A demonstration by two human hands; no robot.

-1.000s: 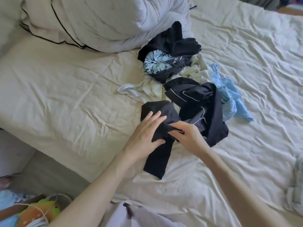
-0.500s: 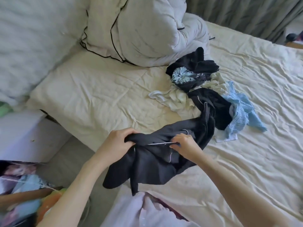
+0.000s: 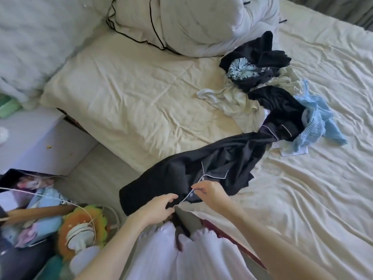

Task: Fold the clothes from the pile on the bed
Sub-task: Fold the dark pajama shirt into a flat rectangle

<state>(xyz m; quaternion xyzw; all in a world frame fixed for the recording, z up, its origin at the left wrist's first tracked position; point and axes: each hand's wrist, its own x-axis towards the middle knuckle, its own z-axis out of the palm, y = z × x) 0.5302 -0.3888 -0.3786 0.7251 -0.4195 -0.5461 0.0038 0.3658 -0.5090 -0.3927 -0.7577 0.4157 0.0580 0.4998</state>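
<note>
A black garment with white piping (image 3: 214, 164) stretches from the clothes pile (image 3: 262, 91) down to the bed's near edge. My left hand (image 3: 159, 208) grips its lower edge at the piping. My right hand (image 3: 210, 191) pinches the piped hem just to the right. The pile holds a black floral piece (image 3: 240, 69), a cream garment (image 3: 232, 100) and a light blue knit (image 3: 314, 122).
A cream sheet covers the bed (image 3: 141, 98), with a white duvet with black trim (image 3: 191, 23) bunched at the head. A white bedside unit (image 3: 40, 142) stands at left. Toys and a bag (image 3: 50, 219) crowd the floor at lower left.
Both hands have pulled the black garment out of the pile toward the bed's near edge. It now lies stretched out long, and the hands have shifted to its piped hem.
</note>
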